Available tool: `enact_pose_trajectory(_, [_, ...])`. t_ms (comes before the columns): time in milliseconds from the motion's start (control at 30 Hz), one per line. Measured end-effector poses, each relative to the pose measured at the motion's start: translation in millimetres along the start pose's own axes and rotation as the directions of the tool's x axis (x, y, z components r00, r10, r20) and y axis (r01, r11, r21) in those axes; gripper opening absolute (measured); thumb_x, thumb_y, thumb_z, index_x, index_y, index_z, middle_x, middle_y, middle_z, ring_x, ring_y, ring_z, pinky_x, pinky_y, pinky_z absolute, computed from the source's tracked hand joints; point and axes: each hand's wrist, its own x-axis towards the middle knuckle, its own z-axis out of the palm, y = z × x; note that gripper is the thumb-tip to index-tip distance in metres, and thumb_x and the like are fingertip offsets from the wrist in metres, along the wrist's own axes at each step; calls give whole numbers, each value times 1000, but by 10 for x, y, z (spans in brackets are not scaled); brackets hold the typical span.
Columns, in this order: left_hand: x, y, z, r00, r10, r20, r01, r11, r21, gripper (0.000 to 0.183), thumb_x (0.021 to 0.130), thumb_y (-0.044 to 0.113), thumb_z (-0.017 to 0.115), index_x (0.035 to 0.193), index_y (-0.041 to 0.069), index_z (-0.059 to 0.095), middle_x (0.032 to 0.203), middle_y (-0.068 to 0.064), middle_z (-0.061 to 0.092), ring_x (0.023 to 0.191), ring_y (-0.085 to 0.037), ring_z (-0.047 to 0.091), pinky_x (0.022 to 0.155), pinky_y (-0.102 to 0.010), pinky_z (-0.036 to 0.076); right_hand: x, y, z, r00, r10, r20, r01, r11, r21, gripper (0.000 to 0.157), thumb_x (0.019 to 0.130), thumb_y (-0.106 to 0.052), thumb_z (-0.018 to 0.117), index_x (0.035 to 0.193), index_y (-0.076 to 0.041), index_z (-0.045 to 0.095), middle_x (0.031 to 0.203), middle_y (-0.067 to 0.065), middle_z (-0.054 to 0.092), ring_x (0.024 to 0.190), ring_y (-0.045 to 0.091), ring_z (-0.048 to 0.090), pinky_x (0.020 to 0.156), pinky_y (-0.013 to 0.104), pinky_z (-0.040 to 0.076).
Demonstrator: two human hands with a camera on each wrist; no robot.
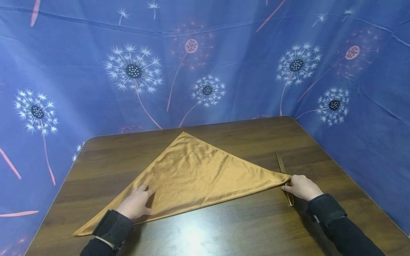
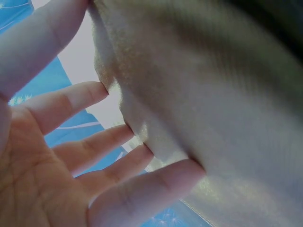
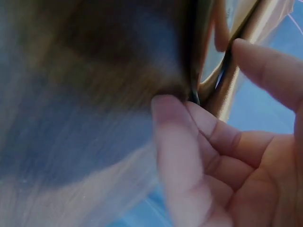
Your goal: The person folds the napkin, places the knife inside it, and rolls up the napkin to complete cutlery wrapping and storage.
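A satiny gold cloth (image 1: 198,170), folded into a triangle, lies on the table with its peak towards the back. My left hand (image 1: 136,202) rests on its lower left part, fingers spread; their tips meet the fabric in the left wrist view. At the right corner of the cloth, my right hand (image 1: 303,187) holds the tip, with fingers curled. Under that corner runs a narrow gold-coloured strip (image 1: 280,162), with a bent lower end beside the right thumb. Close up in the right wrist view, a shiny gold surface (image 3: 213,66) shows by the fingers.
The brown wood-grain table (image 1: 205,241) has rounded back corners and a bright glare near its front. Behind it and along the right side hangs a blue curtain (image 1: 243,81) printed with dandelions. Dark sleeves cover both forearms.
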Motion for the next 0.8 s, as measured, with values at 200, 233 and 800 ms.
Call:
enact_pose_trajectory(200, [7, -10, 0, 1000, -7, 5, 7, 1000, 6, 73, 59, 22, 79, 120, -5, 50, 125, -34, 35, 108, -57, 31, 82, -57, 36, 37, 6, -71, 997, 60, 56, -62, 997, 36, 37, 75, -13, 61, 49, -15, 35, 47, -5, 34, 41, 10, 37, 41, 25, 32])
enact_pose_trajectory(233, [7, -13, 2, 1000, -9, 4, 8, 1000, 5, 73, 59, 22, 79, 120, -5, 50, 125, -34, 35, 109, -57, 32, 81, -57, 37, 35, 10, -91, 993, 91, 77, -93, 995, 33, 35, 76, -13, 60, 50, -14, 36, 48, -4, 35, 42, 11, 38, 41, 26, 32])
enact_pose_trajectory(800, [26, -11, 11, 1000, 1, -23, -1, 1000, 12, 70, 56, 20, 81, 115, -6, 53, 120, -32, 41, 105, -51, 39, 74, -52, 43, 23, 315, -107, 993, 117, -2, -117, 992, 38, 37, 68, -19, 64, 48, -18, 33, 48, -8, 26, 43, 10, 26, 41, 25, 21])
